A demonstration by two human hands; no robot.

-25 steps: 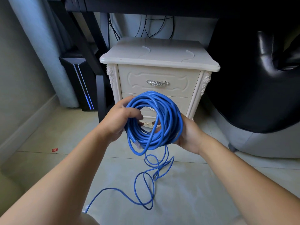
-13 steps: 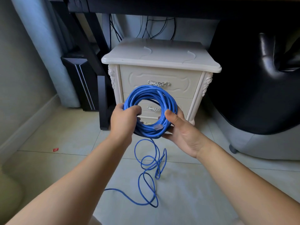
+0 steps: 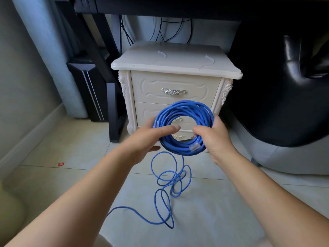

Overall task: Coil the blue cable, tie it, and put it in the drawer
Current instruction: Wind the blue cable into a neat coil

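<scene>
The blue cable [image 3: 183,111] is wound into a round coil held up in front of the cream nightstand [image 3: 175,63]. My right hand [image 3: 216,138] grips the coil's right side, thumb through the middle, near the clear plug [image 3: 195,146]. My left hand [image 3: 151,138] has straight fingers laid across the coil's left side. A loose tail of cable [image 3: 170,179] hangs from the coil and lies in tangled loops on the floor. Both drawers are closed; the top drawer [image 3: 174,90] has a silver handle, while the coil partly hides the lower one.
A black desk leg [image 3: 114,107] and a black computer tower [image 3: 89,93] stand left of the nightstand. A black leather chair [image 3: 284,97] fills the right. Dark wires hang behind. The floor is pale tile with a small red scrap [image 3: 61,164].
The coil has shifted right and slightly lower. My left hand let go of its grip and straightened its fingers; my right hand closed around the coil's right side.
</scene>
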